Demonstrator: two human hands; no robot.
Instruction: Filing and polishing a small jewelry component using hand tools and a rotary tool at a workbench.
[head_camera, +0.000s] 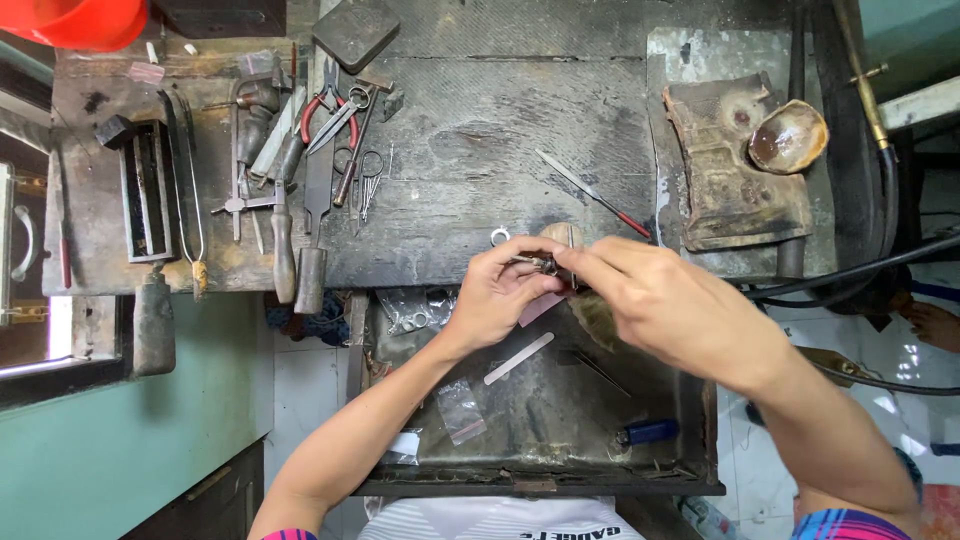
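My left hand (498, 296) and my right hand (655, 296) meet at the front edge of a dark, worn workbench (480, 150). Between the fingertips of both hands is a small silvery metal piece (541, 265), pinched from the left and the right. It is too small to tell its exact shape. A small metal ring (499, 237) lies on the bench just beyond my left fingers. A wooden peg (562, 233) juts out from the bench edge behind the hands.
Pliers, shears, files and tweezers (300, 150) crowd the bench's left side. A thin red-handled file (590, 192) lies mid-bench. A charred block with a shell-like dish (788, 136) sits at right. Below the hands, an open drawer (540, 410) holds small plastic bags, a pale flat stick and a blue cylinder.
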